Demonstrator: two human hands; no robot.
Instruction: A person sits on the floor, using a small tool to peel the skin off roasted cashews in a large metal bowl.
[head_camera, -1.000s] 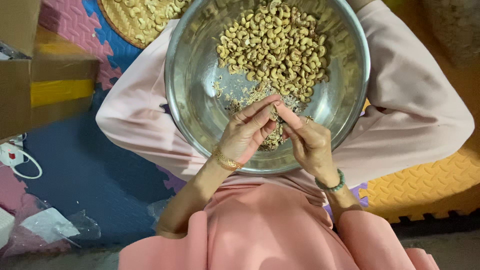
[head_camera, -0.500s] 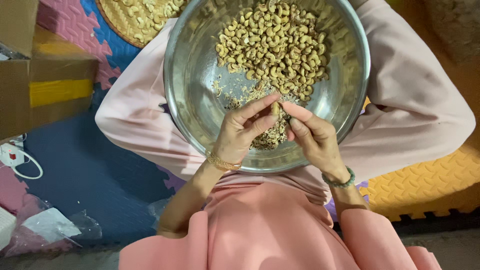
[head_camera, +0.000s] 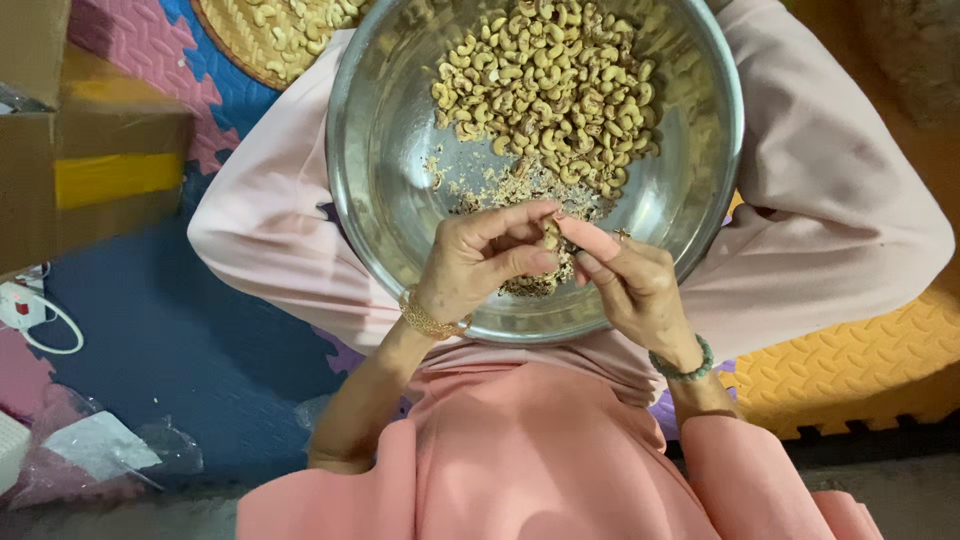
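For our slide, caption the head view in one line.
Both hands, left and right, pinch one cashew over a steel bowl of nuts.

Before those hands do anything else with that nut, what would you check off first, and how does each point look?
1. Nut pinched between both hands: ok, the left hand and right hand meet on it.
2. Hands over the metal bowl, so scraps fall inside: ok.
3. Bowl steady on the lap: ok, it rests level across the legs.
4. Pile of nuts kept apart from the scraps: ok, the pile lies at the far side.
5. Nut's skin fully off: cannot tell, the fingers hide it.
6. Woven tray within reach: cannot tell.
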